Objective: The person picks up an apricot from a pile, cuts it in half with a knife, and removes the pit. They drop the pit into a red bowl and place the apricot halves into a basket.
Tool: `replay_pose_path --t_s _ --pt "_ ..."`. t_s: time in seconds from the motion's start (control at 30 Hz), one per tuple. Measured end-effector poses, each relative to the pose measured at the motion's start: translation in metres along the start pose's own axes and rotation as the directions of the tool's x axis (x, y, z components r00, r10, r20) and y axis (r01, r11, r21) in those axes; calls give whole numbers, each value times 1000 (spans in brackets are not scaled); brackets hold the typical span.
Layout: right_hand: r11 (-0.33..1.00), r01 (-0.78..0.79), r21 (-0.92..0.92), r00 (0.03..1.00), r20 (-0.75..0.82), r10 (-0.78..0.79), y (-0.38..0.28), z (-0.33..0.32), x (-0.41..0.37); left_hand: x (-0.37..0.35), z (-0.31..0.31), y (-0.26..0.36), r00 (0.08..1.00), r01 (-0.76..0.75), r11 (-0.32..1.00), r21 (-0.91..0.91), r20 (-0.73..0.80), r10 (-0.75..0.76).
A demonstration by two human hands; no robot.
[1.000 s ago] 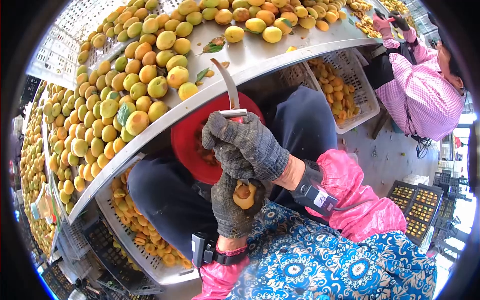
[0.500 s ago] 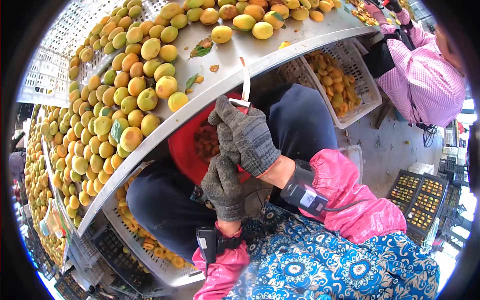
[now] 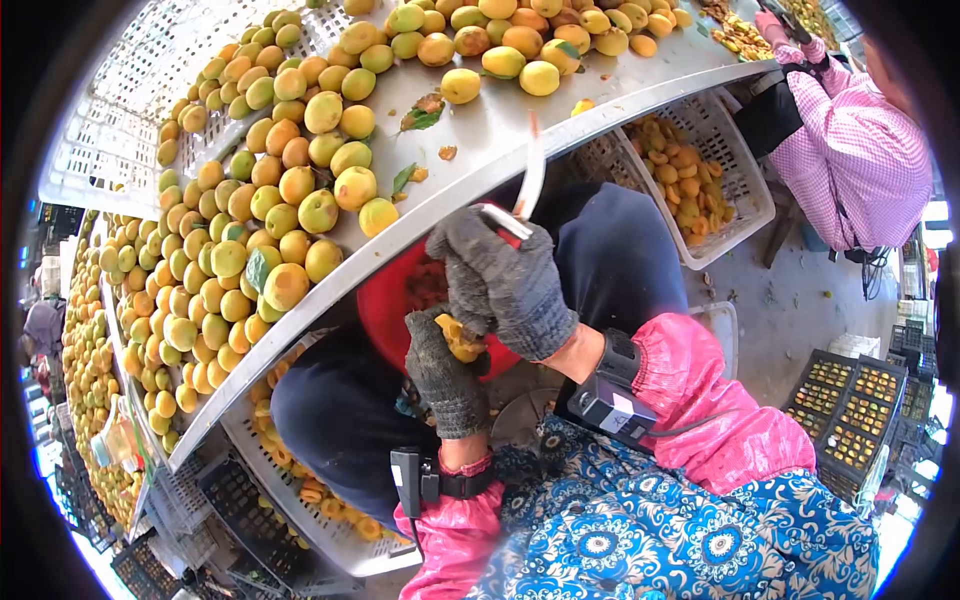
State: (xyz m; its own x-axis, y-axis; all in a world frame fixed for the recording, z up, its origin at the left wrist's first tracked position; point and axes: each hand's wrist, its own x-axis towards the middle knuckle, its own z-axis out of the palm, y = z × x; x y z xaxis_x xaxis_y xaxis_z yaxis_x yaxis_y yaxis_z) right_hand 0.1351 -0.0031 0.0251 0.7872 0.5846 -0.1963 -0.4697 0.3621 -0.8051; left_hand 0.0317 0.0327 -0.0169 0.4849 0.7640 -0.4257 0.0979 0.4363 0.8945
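Observation:
My right hand (image 3: 510, 285), in a grey knit glove, is closed around a small knife (image 3: 534, 178) whose curved blade points up past the metal edge. Just below it, my left hand (image 3: 445, 385), gloved too, grips an apricot (image 3: 462, 340) that looks cut open, its yellow flesh showing between the two hands. The right hand's lower fingers are right at the fruit. Behind both hands, between my knees, sits a red tub (image 3: 378, 318) with reddish-brown bits in it, partly hidden by the gloves.
Whole apricots (image 3: 285, 195) are heaped on the metal table (image 3: 480, 130) ahead and left. White crates hold cut apricots (image 3: 680, 180) under the table, right and left (image 3: 330, 530). A person in a pink checked top (image 3: 850, 150) works at far right. Black trays (image 3: 850, 400) stand on the floor.
My hands have moved slightly apart, and the apricot in my left hand now shows. The knife has shifted a little to the right. The whole view has shifted slightly.

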Motion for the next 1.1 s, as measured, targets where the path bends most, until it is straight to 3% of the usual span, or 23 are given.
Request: replay_pose_path --t_s 0.07,0.13,0.2,0.27,0.33,0.37,0.5,0.57,0.6,0.67,0.7,0.73,0.8,0.83,0.93,1.0,1.1 --pt "995 -94 25 995 -27 95 -11 -6 -2 4 -4 -1 1000 -6 1000 10 -2 6" --pt "992 -124 8 991 42 124 -14 -16 -2 12 -9 -4 1000 -16 1000 21 0 16" --pt "919 38 -393 984 175 34 -6 -25 -3 18 -12 -1 989 68 957 -282 146 -27" --pt "887 8 -461 986 153 70 3 -22 -9 14 -11 9 993 64 961 -268 115 -34" --pt "756 353 -552 882 465 -72 12 -28 -13 14 -6 13 998 59 908 -414 60 -37" --pt "754 304 -582 904 426 -35 16 -30 -15 15 -12 11 990 52 923 -382 141 2" --pt "737 319 -596 896 444 -29 9 -31 -18 7 -9 18 995 88 916 -391 86 -59" --pt "579 363 -730 903 429 -26 10 -33 -24 15 -19 7 973 -219 972 -90 55 225" --pt "580 368 -727 901 432 -30 13 -33 -26 13 -17 10 972 -225 970 -88 55 230" --pt "612 271 -743 958 273 -92 19 -34 -28 7 -10 19 914 -405 914 2 21 405" --pt "589 109 -801 985 165 43 13 -36 -25 6 -16 20 942 -326 942 -74 60 331" --pt "590 112 -799 985 168 40 13 -37 -25 5 -16 20 941 -330 941 -73 60 334" --pt "798 262 -542 940 330 -84 11 -36 -23 3 -14 24 919 -392 920 30 50 390" --pt "845 153 -512 942 334 32 8 -35 -27 4 -17 21 919 -391 920 29 65 388" --pt "833 223 -506 911 411 5 6 -29 -31 -6 -10 24 907 -420 900 120 85 412" --pt "843 226 -489 911 412 -5 6 -26 -35 -9 -12 25 916 -398 915 63 77 393" --pt "859 222 -462 913 407 -16 -2 -22 -36 -17 -16 34 918 -394 912 117 104 383"
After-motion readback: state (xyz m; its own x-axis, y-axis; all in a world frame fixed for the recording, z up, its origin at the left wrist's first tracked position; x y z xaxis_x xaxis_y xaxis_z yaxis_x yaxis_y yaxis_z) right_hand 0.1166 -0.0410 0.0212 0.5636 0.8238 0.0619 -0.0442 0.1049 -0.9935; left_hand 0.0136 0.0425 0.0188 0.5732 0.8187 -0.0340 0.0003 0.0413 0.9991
